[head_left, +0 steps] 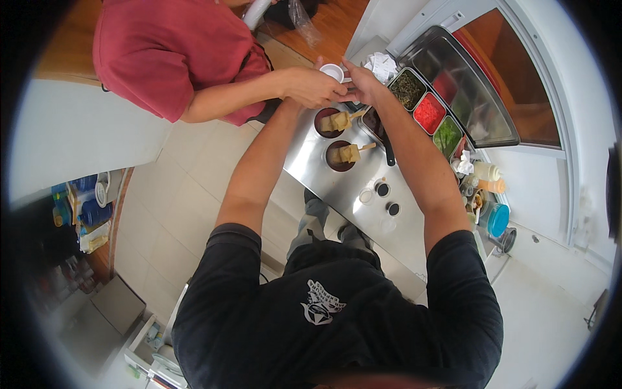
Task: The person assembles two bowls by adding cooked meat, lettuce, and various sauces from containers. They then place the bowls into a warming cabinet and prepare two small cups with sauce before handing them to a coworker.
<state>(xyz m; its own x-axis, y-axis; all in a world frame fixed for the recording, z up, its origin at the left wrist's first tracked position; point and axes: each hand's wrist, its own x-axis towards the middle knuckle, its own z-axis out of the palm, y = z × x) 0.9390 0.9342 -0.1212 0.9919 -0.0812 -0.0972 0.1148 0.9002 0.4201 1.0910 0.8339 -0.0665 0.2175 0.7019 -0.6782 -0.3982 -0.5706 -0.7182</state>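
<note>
My forearms reach toward the far end of a steel counter (pixel 314 152). There my hands meet a co-worker's hand (pixel 314 87) around a small white cup (pixel 332 71). The co-worker's hand covers most of my left hand (pixel 318 63), so its grip is hidden. At the cup's right side is my right hand (pixel 364 85), fingers stretched toward it. Just nearer on the counter stand two dark red bowls, a far bowl (pixel 319 131) and a near bowl (pixel 332 165). Each holds pale yellow food pieces (pixel 348 154) with wooden sticks poking out.
Small cups of dark liquid (pixel 392 209) stand beside clear lids (pixel 366 196). Along the right are a black handle (pixel 389 154), containers of chopped green and red toppings (pixel 429 114), a raised clear cover (pixel 483 104), squeeze bottles (pixel 486 171) and a blue-lidded jar (pixel 497 220). A red-shirted co-worker (pixel 175 52) stands far left.
</note>
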